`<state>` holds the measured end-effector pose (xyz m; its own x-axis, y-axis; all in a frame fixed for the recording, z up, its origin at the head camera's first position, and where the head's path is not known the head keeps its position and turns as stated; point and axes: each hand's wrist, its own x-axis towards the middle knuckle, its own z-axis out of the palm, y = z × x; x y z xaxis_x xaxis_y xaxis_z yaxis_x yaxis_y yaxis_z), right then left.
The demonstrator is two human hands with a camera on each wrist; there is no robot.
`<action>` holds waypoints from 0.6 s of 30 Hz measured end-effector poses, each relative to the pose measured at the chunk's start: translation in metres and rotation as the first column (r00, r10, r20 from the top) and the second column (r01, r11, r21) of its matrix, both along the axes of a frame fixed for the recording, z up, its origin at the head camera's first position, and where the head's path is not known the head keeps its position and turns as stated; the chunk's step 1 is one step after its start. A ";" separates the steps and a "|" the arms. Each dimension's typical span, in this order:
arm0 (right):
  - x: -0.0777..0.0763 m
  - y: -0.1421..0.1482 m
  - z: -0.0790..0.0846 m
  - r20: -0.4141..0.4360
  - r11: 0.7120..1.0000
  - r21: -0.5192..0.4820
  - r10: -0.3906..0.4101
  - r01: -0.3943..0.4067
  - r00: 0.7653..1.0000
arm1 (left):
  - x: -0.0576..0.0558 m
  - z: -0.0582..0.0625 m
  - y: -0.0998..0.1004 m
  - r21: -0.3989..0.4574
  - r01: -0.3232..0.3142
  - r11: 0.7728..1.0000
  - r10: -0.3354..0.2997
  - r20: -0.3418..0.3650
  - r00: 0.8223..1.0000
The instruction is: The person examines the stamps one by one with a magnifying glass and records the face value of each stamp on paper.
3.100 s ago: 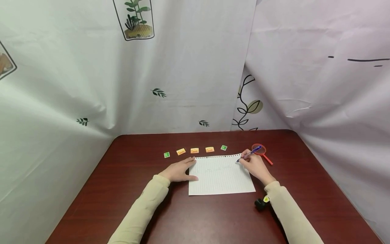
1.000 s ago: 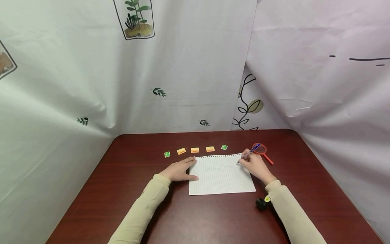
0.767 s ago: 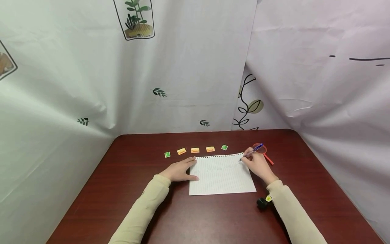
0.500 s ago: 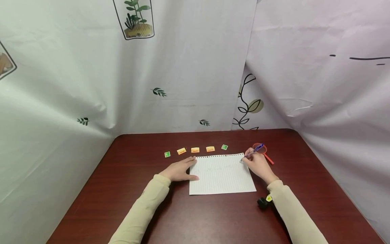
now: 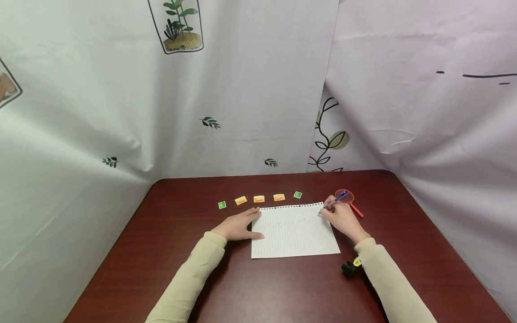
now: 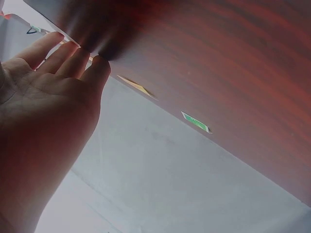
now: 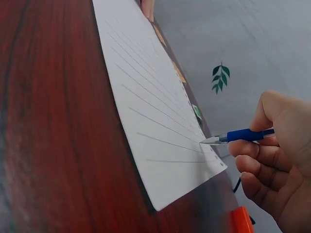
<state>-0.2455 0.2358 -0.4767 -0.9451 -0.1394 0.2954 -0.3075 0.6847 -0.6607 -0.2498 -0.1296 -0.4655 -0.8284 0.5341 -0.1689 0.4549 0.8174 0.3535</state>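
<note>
A lined sheet of paper (image 5: 295,235) with punched holes along its far edge lies on the table. My left hand (image 5: 238,225) rests on the sheet's left edge, fingers extended and thumb spread. In the left wrist view that hand (image 6: 53,102) shows its palm side. My right hand (image 5: 342,219) pinches a blue pen (image 5: 336,200) over the paper's upper right part. Up close in the right wrist view, the tip of the pen (image 7: 243,135) meets the paper (image 7: 160,121) near the holes. Faint handwriting runs across the upper part of the sheet.
Beyond the sheet lies a row of small cards: orange ones such as the middle card (image 5: 259,198), a green one (image 5: 222,205) at left and another green one (image 5: 297,194) at right. A red magnifying glass (image 5: 356,210) lies partly behind the right hand. A black object (image 5: 348,269) sits by the right sleeve.
My right hand and the pen have shifted slightly to the right along the upper part of the paper. The left hand stays in place on the left edge.
</note>
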 end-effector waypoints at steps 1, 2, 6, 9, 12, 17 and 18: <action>0.000 0.001 0.000 0.000 1.000 0.003 -0.001 0.001 1.000 | 0.000 0.000 0.000 -0.002 -0.001 1.000 0.001 -0.001 1.000; 0.000 0.002 0.001 0.002 1.000 0.001 -0.001 0.001 1.000 | 0.000 0.000 0.000 -0.005 -0.001 1.000 0.001 -0.003 1.000; 0.000 0.003 0.003 0.001 1.000 -0.010 0.003 -0.003 1.000 | -0.001 0.001 -0.001 -0.012 -0.010 1.000 0.010 -0.009 1.000; -0.001 0.002 0.003 0.009 1.000 -0.028 0.013 -0.013 1.000 | -0.002 0.001 -0.001 -0.013 -0.011 1.000 0.011 -0.006 1.000; 0.000 0.001 0.002 0.027 0.999 -0.043 0.027 -0.026 0.999 | -0.002 0.001 -0.001 -0.010 -0.009 1.000 0.009 0.001 1.000; 0.000 0.001 0.000 0.041 0.999 -0.037 0.019 -0.018 0.999 | -0.001 0.000 0.000 -0.012 -0.011 1.000 0.011 0.001 1.000; 0.000 0.001 0.000 0.040 0.999 -0.036 0.015 -0.013 0.999 | -0.001 0.000 0.001 -0.011 -0.013 1.000 0.013 -0.001 1.000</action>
